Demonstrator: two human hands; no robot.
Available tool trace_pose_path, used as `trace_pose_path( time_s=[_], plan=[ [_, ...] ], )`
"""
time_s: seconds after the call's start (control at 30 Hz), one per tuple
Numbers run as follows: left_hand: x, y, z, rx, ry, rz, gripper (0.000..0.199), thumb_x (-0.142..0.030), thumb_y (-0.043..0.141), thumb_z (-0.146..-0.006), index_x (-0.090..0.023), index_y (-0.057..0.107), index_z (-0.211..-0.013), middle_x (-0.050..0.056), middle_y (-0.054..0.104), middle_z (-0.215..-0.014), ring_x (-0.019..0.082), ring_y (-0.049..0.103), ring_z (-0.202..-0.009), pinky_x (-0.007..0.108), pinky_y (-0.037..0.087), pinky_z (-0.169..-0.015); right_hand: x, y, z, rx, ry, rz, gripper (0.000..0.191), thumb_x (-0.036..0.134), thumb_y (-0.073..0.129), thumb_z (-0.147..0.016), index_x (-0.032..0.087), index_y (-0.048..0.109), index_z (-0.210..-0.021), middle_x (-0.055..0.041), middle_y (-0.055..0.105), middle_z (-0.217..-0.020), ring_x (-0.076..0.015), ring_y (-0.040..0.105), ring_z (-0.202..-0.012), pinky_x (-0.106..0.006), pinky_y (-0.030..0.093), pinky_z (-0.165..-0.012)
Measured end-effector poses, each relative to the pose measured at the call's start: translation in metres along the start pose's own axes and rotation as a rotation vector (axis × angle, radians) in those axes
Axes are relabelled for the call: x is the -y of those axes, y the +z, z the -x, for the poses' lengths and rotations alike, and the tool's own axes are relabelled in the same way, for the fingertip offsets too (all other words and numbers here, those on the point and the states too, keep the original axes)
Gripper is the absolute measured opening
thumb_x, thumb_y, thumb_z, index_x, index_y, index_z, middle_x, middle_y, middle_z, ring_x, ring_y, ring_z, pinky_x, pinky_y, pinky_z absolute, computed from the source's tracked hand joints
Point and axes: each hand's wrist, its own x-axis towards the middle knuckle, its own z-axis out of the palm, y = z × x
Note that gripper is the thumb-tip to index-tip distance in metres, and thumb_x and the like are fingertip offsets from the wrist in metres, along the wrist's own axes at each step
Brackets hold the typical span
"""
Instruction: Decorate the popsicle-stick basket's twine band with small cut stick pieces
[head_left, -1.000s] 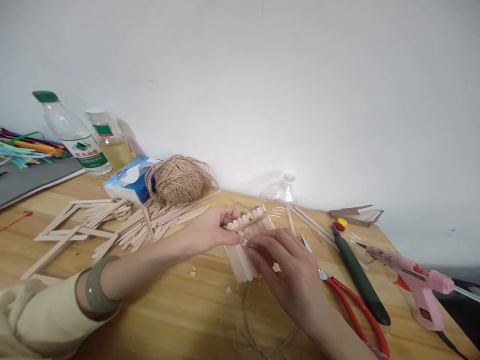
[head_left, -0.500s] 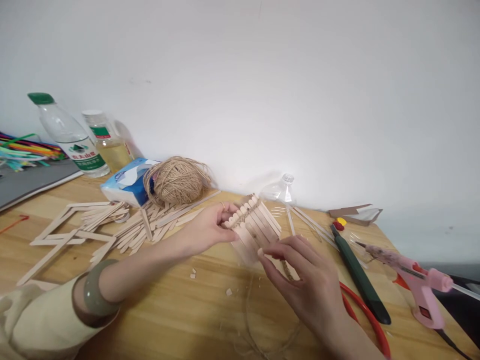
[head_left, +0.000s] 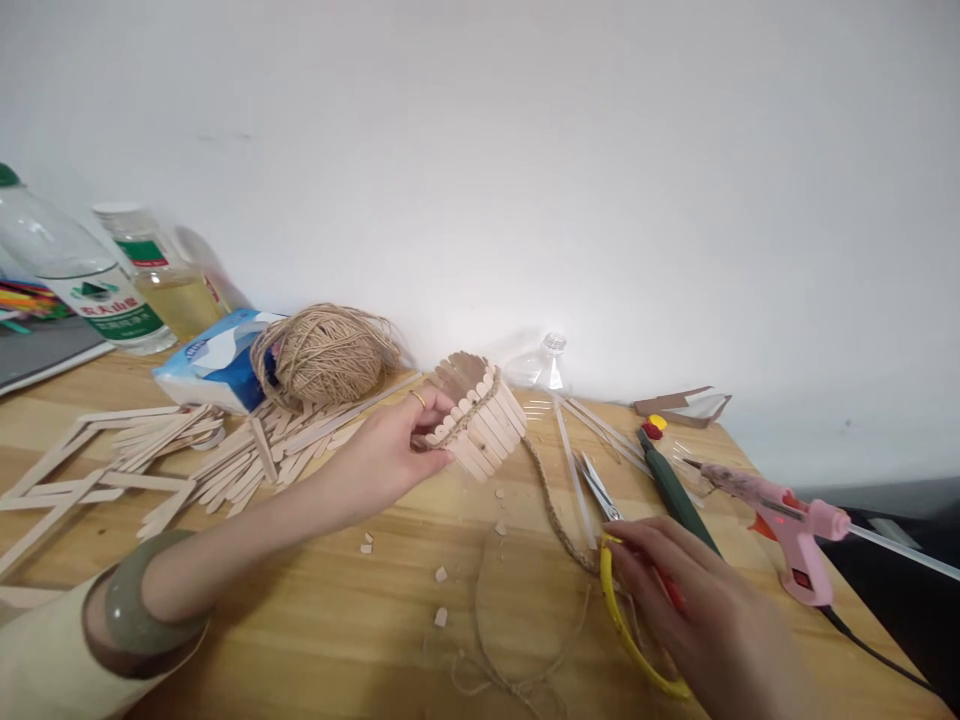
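Note:
My left hand (head_left: 401, 440) is closed on the rim of a small cup made of craft sticks (head_left: 487, 435), tilted above the table. A braided twine cord (head_left: 547, 490) crosses the cup's side below the rounded stick ends and hangs down toward my right hand. My right hand (head_left: 697, 600) is closed on a pair of scissors (head_left: 596, 485) by its yellow and red handles. Their metal blades point up and away, slightly parted. Part of the handles is hidden behind my fingers. A loose thin string (head_left: 480, 590) lies between the hands.
A pink glue gun (head_left: 802, 535) and a green-handled tool (head_left: 675, 490) lie at the right. To the left are loose craft sticks (head_left: 232, 465), a twine ball (head_left: 330, 355), a tissue pack (head_left: 210, 365) and bottles (head_left: 120, 310). A clear bottle top (head_left: 551, 365) stands by the wall.
My right hand has left the cup, moved down and right, and picked up the scissors. The cup has turned in my left hand, and the twine cord now hangs in sight. The view has shifted right.

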Motion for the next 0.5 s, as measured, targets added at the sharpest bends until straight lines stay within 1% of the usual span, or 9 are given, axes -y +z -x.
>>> trace_pose_path(
  time_s=[0.03, 0.07, 0.1, 0.17, 0.23, 0.3, 0.33, 0.43, 0.5],
  plan=[
    [0.0, 0.0, 0.0, -0.022, 0.004, -0.054, 0.021, -0.015, 0.055, -0.072, -0.021, 0.049, -0.092, -0.001, 0.064, -0.092, 0.017, 0.061, -0.088, 0.026, 0.045, -0.076, -0.009, -0.005, 0.007, 0.018, 0.047, 0.08, 0.02, 0.034, 0.04, -0.092, 0.024, 0.058, -0.092, -0.0023, 0.068, -0.084, -0.0154, 0.067, -0.07, -0.022, 0.048, -0.052],
    [0.001, -0.001, 0.0, -0.038, 0.007, -0.108, 0.021, -0.015, 0.055, -0.072, -0.021, 0.049, -0.092, 0.0, 0.063, -0.094, 0.017, 0.061, -0.09, 0.027, 0.045, -0.076, -0.017, -0.008, 0.015, 0.03, 0.07, 0.153, 0.025, 0.037, 0.037, -0.093, 0.025, 0.059, -0.092, -0.0035, 0.069, -0.086, -0.0177, 0.068, -0.071, -0.024, 0.05, -0.052],
    [0.001, -0.001, 0.001, -0.048, 0.011, -0.16, 0.022, -0.016, 0.055, -0.072, -0.022, 0.05, -0.093, 0.0, 0.064, -0.095, 0.018, 0.06, -0.092, 0.028, 0.045, -0.078, -0.025, -0.01, 0.023, 0.103, 0.0, 0.197, 0.031, 0.04, 0.034, -0.093, 0.026, 0.06, -0.1, -0.004, 0.069, -0.091, -0.0195, 0.068, -0.075, -0.026, 0.051, -0.056],
    [0.003, 0.0, 0.002, -0.051, 0.019, -0.242, 0.023, -0.018, 0.055, -0.073, -0.023, 0.05, -0.095, 0.001, 0.064, -0.098, 0.02, 0.06, -0.096, 0.031, 0.044, -0.081, -0.04, -0.011, 0.036, 0.114, 0.017, 0.258, 0.037, 0.046, 0.03, -0.092, 0.025, 0.06, -0.099, -0.0043, 0.069, -0.085, -0.0223, 0.067, -0.073, -0.031, 0.052, -0.056],
    [0.005, 0.001, 0.004, -0.038, 0.024, -0.266, 0.023, -0.02, 0.054, -0.075, -0.024, 0.049, -0.096, 0.002, 0.064, -0.102, 0.021, 0.058, -0.101, 0.032, 0.043, -0.084, -0.053, -0.01, 0.043, 0.048, 0.22, 0.316, 0.043, 0.055, 0.029, -0.089, 0.021, 0.057, -0.091, -0.0074, 0.067, -0.083, -0.0258, 0.067, -0.074, -0.035, 0.052, -0.055],
    [0.007, 0.004, 0.005, -0.019, 0.004, -0.229, 0.022, -0.022, 0.053, -0.076, -0.023, 0.048, -0.097, 0.003, 0.063, -0.105, 0.022, 0.057, -0.103, 0.033, 0.042, -0.085, -0.066, -0.009, 0.04, -0.013, 0.372, 0.346, 0.047, 0.057, 0.026, -0.087, 0.019, 0.054, -0.087, -0.0117, 0.066, -0.088, -0.0294, 0.066, -0.08, -0.039, 0.053, -0.06],
    [0.007, 0.005, 0.005, -0.005, -0.012, -0.194, 0.022, -0.023, 0.053, -0.077, -0.023, 0.047, -0.098, 0.004, 0.062, -0.105, 0.022, 0.057, -0.103, 0.034, 0.042, -0.086, -0.072, -0.009, 0.035, -0.02, 0.406, 0.356, 0.046, 0.054, 0.026, -0.087, 0.018, 0.054, -0.088, -0.0131, 0.066, -0.091, -0.0307, 0.065, -0.084, -0.042, 0.052, -0.065],
    [0.003, 0.01, 0.006, 0.024, -0.05, -0.045, 0.023, -0.026, 0.055, -0.077, -0.023, 0.044, -0.098, 0.004, 0.062, -0.101, 0.021, 0.058, -0.099, 0.033, 0.044, -0.083, -0.082, -0.01, 0.016, 0.015, 0.433, 0.373, 0.034, 0.035, 0.029, -0.086, 0.017, 0.057, -0.092, -0.0116, 0.068, -0.097, -0.0276, 0.063, -0.093, -0.037, 0.052, -0.069],
    [0.0, 0.012, 0.006, 0.013, -0.075, 0.065, 0.024, -0.027, 0.058, -0.076, -0.022, 0.044, -0.095, 0.003, 0.063, -0.094, 0.021, 0.06, -0.093, 0.032, 0.046, -0.079, -0.082, -0.014, 0.006, 0.038, 0.446, 0.405, 0.033, 0.025, 0.029, -0.085, 0.02, 0.06, -0.095, -0.0083, 0.068, -0.105, -0.0249, 0.064, -0.095, -0.033, 0.051, -0.063]
  ],
)
